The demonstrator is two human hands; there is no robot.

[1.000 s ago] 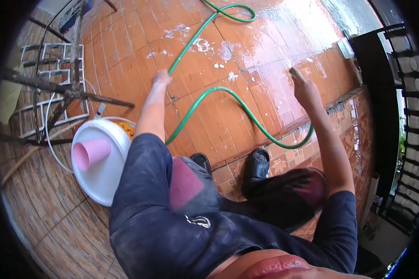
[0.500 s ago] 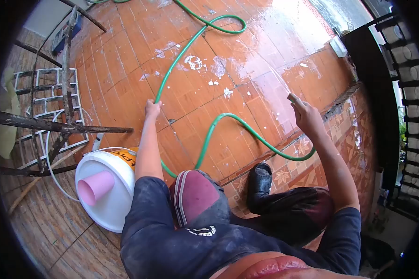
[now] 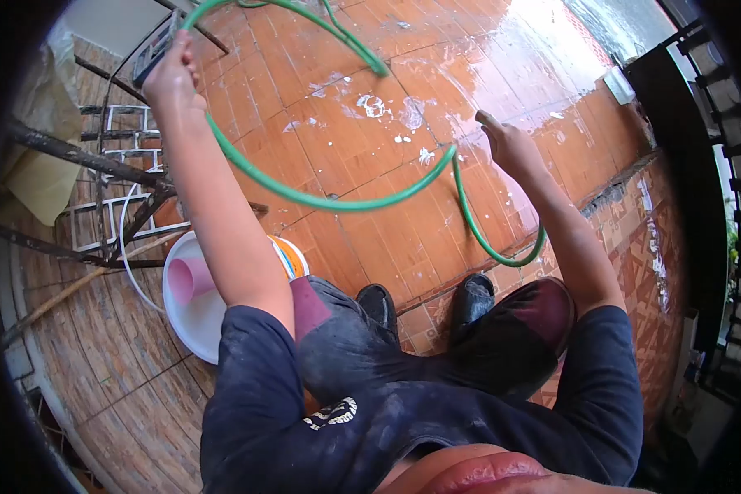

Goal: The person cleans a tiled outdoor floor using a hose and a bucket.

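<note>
My left hand is raised at the upper left, its fingers closed round a green garden hose. From there the hose sags in a wide curve over the floor, bends sharply near the middle and loops round behind my right forearm. My right hand is closed, held out over the tiles with the fingers pointing away. It grips the hose near its end, mostly hidden by the fingers. White splashes mark the orange tiled floor, which shines wet toward the upper right.
A white bucket with a pink cup on its lid stands by my left arm. Beside it are a dark, paint-spattered frame and a white metal grille. A raised floor edge runs at the right, near black railings.
My left hand has swung up and to the left, lifting the hose off the floor. My right hand has shifted slightly up and left. Both shoes now show.
</note>
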